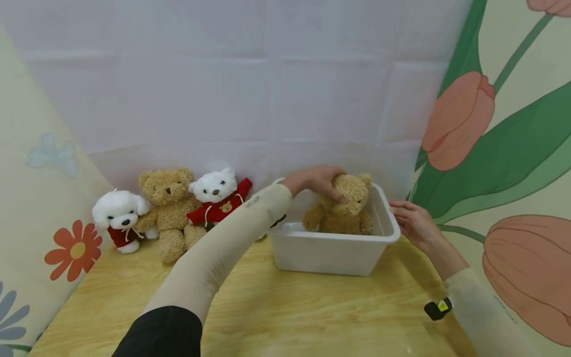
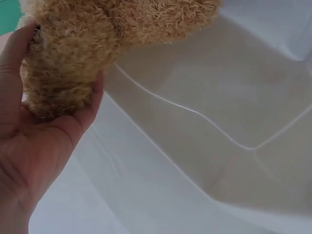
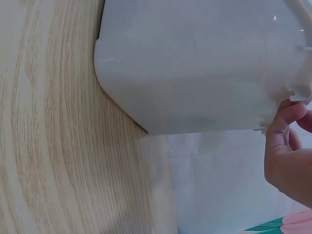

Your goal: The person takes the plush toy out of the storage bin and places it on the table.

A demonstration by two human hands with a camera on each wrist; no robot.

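Head view: the left hand (image 1: 314, 181) grips the head of the brown teddy bear (image 1: 343, 206), which sits inside the white bin (image 1: 330, 250) on the table (image 1: 285, 307); the right hand (image 1: 415, 223) rests at the bin's right rim, fingers loosely curled. Three plush toys (image 1: 171, 213) line the back wall left of the bin — bare table lies in front. Left wrist view: fingers (image 2: 14, 48) curl round the bear's fur (image 2: 73, 53) above the bin floor (image 2: 204, 146). Right wrist view: fingers (image 3: 285, 117) touch the bin's rim edge (image 3: 292, 95); whether they pinch it cannot be told.
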